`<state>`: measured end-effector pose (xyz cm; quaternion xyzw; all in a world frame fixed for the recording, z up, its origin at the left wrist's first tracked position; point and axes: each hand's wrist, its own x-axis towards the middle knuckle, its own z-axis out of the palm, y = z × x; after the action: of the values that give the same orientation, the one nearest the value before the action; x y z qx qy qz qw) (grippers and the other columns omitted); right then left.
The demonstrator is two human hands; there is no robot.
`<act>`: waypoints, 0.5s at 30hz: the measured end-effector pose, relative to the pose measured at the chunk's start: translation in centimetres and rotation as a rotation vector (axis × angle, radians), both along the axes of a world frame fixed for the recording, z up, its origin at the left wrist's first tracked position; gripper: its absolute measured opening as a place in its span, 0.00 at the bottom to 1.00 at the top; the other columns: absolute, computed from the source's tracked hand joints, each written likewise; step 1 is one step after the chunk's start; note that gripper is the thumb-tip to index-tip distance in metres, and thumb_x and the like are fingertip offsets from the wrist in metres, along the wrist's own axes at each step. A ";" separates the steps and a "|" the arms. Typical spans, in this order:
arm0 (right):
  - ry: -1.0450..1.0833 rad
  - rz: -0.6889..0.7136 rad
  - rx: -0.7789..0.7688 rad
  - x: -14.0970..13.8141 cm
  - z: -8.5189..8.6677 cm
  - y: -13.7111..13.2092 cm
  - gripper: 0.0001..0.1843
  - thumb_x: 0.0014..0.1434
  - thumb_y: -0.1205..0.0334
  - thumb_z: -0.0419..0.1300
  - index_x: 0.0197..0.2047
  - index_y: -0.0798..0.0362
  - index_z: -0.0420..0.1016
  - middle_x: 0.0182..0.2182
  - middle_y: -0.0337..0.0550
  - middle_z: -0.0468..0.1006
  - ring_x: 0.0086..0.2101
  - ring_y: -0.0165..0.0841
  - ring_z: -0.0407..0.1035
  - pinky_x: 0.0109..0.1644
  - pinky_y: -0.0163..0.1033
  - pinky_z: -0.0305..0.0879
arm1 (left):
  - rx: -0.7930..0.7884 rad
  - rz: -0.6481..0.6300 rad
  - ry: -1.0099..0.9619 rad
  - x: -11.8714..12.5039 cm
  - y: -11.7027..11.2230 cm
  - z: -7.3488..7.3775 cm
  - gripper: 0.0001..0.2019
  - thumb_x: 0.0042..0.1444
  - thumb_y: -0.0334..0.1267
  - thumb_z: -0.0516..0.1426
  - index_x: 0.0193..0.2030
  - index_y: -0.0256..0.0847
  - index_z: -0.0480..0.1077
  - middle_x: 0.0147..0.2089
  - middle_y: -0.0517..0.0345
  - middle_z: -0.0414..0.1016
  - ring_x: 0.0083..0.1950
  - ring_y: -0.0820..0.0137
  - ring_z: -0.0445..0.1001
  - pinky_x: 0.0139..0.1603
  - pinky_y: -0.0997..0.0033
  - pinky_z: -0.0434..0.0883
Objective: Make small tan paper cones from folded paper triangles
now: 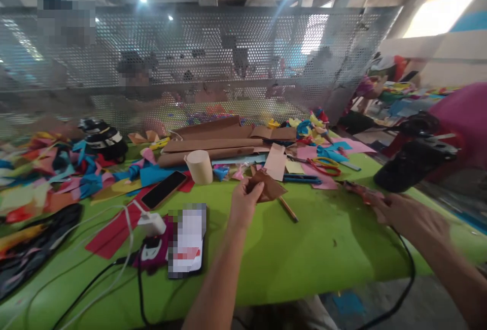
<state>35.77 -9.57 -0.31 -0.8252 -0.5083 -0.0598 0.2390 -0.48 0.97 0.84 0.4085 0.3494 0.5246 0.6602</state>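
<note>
Between the thumb and fingers of my left hand (247,199) is a small piece of brown paper (271,188), held above the green table (266,264). A pencil (288,209) lies just behind and below that paper. Over on the right, my right hand (413,218) is closed around a glue gun (361,193), its nozzle pointing left. The gun is blurred, and a black cord (410,264) hangs from it past the table's front edge. Red-handled scissors (326,167) rest beyond the gun.
A phone with a lit screen (188,241), a dark phone (164,189), and a charger on a power strip (152,254) with cables lie left. Behind are a tape roll (200,166), brown paper sheets (213,144) and colored scraps (64,183). A black bag (409,162) sits right.
</note>
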 end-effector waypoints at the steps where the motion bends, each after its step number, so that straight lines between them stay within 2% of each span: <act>1: -0.048 -0.084 -0.055 -0.3 0.5 -0.1 0.25 0.54 0.38 0.62 0.17 0.48 0.74 0.20 0.50 0.75 0.16 0.35 0.59 0.22 0.42 0.50 | -0.003 0.008 -0.004 0.1 0.0 -0.1 0.18 0.40 0.45 0.71 0.34 0.37 0.74 0.32 0.59 0.80 0.31 0.72 0.77 0.36 0.73 0.75; 3: -0.138 -0.104 -0.008 -1.6 1.5 -0.4 0.20 0.56 0.41 0.61 0.26 0.48 0.78 0.31 0.54 0.80 0.22 0.40 0.67 0.26 0.44 0.56 | -0.013 0.024 0.004 0.2 0.0 -0.3 0.18 0.40 0.45 0.70 0.34 0.37 0.73 0.31 0.60 0.79 0.29 0.74 0.76 0.33 0.75 0.72; 4: -0.151 -0.043 0.073 -2.6 2.0 -0.4 0.18 0.58 0.44 0.60 0.30 0.49 0.79 0.34 0.54 0.80 0.26 0.41 0.70 0.28 0.45 0.59 | -0.019 0.033 0.016 0.2 0.0 -0.4 0.18 0.40 0.45 0.70 0.34 0.37 0.73 0.30 0.60 0.78 0.28 0.74 0.74 0.30 0.76 0.70; 6: -0.054 0.182 0.258 -5.4 2.7 -0.4 0.12 0.61 0.51 0.60 0.35 0.49 0.77 0.34 0.50 0.79 0.29 0.40 0.73 0.32 0.44 0.65 | -0.022 0.054 0.024 0.3 0.0 -0.6 0.18 0.40 0.45 0.70 0.33 0.37 0.72 0.29 0.61 0.77 0.27 0.75 0.73 0.27 0.78 0.67; 8: 0.082 0.468 0.392 -9.1 3.1 -0.1 0.07 0.63 0.55 0.61 0.38 0.48 0.76 0.32 0.46 0.79 0.31 0.38 0.74 0.35 0.41 0.69 | -0.014 0.065 -0.004 0.4 -0.2 -0.6 0.19 0.40 0.45 0.70 0.34 0.37 0.72 0.30 0.60 0.77 0.28 0.75 0.73 0.29 0.77 0.67; 10: 0.093 0.684 0.453 -13.2 2.9 0.4 0.03 0.63 0.59 0.62 0.39 0.47 0.78 0.33 0.44 0.80 0.31 0.36 0.75 0.37 0.39 0.72 | -0.014 0.071 -0.014 0.5 -0.3 -0.5 0.19 0.40 0.46 0.69 0.33 0.37 0.71 0.29 0.62 0.75 0.27 0.76 0.70 0.27 0.78 0.66; 12: 0.050 0.823 0.528 -16.9 2.3 1.1 0.06 0.65 0.64 0.61 0.43 0.46 0.79 0.35 0.43 0.81 0.36 0.37 0.78 0.41 0.41 0.74 | -0.025 0.079 0.025 0.6 -0.4 -0.5 0.19 0.40 0.48 0.68 0.31 0.38 0.69 0.24 0.66 0.70 0.22 0.79 0.63 0.23 0.78 0.60; 15: -0.058 0.878 0.625 -20.3 1.2 2.3 0.15 0.66 0.68 0.59 0.53 0.45 0.77 0.42 0.45 0.83 0.41 0.38 0.79 0.45 0.42 0.75 | -0.026 0.086 0.080 0.6 -0.5 -0.7 0.19 0.41 0.50 0.67 0.30 0.39 0.67 0.21 0.68 0.65 0.20 0.81 0.57 0.20 0.78 0.55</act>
<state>15.44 -7.22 0.85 -0.4227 -0.7697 -0.1256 0.4616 0.17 0.51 0.14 0.4052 0.3996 0.5309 0.6279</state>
